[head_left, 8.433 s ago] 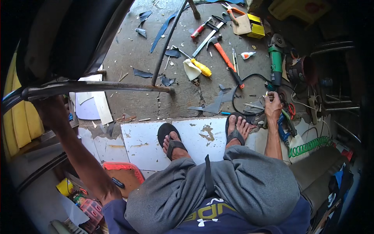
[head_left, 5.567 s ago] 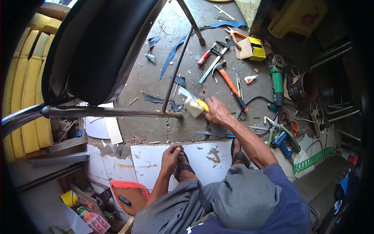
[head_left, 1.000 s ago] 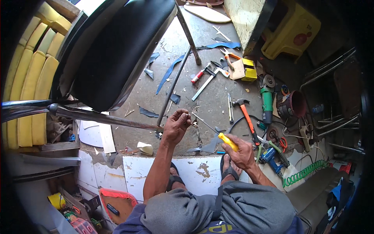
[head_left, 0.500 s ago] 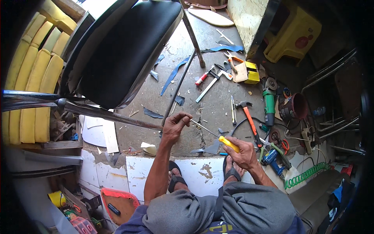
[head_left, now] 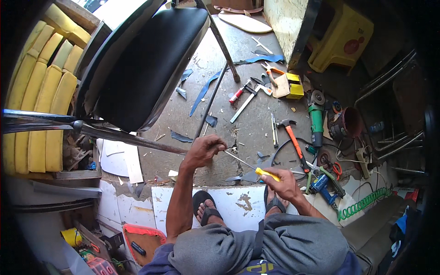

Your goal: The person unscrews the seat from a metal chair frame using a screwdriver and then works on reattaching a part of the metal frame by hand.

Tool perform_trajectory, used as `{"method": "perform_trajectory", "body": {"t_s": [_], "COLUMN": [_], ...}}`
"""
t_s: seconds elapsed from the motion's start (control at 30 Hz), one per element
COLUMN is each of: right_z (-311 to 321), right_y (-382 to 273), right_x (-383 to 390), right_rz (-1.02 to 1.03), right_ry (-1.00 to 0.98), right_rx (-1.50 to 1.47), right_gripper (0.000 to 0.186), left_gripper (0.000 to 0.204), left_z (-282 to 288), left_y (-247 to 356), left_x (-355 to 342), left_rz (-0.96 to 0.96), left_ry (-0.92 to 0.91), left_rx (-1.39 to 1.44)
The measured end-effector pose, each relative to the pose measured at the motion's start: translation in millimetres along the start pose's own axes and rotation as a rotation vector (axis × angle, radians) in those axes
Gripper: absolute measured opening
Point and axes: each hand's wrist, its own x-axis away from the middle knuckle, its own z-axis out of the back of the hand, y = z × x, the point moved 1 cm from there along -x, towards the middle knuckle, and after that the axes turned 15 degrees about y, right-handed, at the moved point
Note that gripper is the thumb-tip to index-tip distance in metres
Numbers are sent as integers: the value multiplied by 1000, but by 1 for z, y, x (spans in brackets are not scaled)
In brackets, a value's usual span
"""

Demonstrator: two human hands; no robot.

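Note:
My right hand [head_left: 283, 182] grips the yellow-handled screwdriver [head_left: 263, 173], whose shaft points up and left toward my left hand. My left hand [head_left: 204, 151] has its fingers pinched at the shaft's tip; what they hold there is too small to make out. Above and left of the hands, a black padded chair [head_left: 146, 64] lies on its metal tube frame [head_left: 133, 143]. An orange-handled hammer [head_left: 295, 144] and a box cutter [head_left: 274, 128] are on the floor right of the screwdriver, with dark scraps [head_left: 181, 136] near my left hand.
A green angle grinder [head_left: 316, 123], blue air tool [head_left: 323, 188], coiled hose [head_left: 362, 204], clamp [head_left: 243, 105] and yellow box [head_left: 293, 89] lie rightward and behind. Yellow foam pads [head_left: 46, 105] are stacked at left, a yellow stool [head_left: 339, 41] at back right, a red-rimmed board [head_left: 144, 233] below left.
My right hand took the screwdriver up from the floor. My left hand left the chair frame for the shaft's tip, lately shifting slightly down. The hammer and a foam scrap lie in new spots.

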Motion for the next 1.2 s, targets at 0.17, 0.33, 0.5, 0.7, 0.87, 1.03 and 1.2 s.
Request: {"method": "perform_trajectory", "body": {"t_s": [0.17, 0.33, 0.5, 0.7, 0.87, 1.03, 1.2], "right_z": [-15, -23, -25, -27, -32, -34, -34], "right_y": [-4, -4, -12, -13, -10, -3, -10], "right_x": [8, -1, -5, -5, -1, -2, -8], "right_rz": [-605, -563, -552, -451, -158, -338, -343], "right_ry": [-232, -240, -332, -299, -125, -219, -258], "right_rx": [-559, -696, -744, -639, -323, -571, -717], "right_gripper": [43, 45, 48, 46, 40, 40, 39], "left_gripper": [20, 26, 23, 21, 22, 27, 44], "left_z": [6, -3, -10, -10, -11, -11, -13], "left_y": [14, 16, 18, 14, 11, 22, 37], "left_x": [2, 11, 21, 31, 34, 35, 40], "left_rz": [59, 111, 140, 160, 151, 159, 115], "left_ry": [83, 336, 430, 448, 395, 389, 404], "left_rx": [154, 454, 835, 904, 917, 824, 872]}}
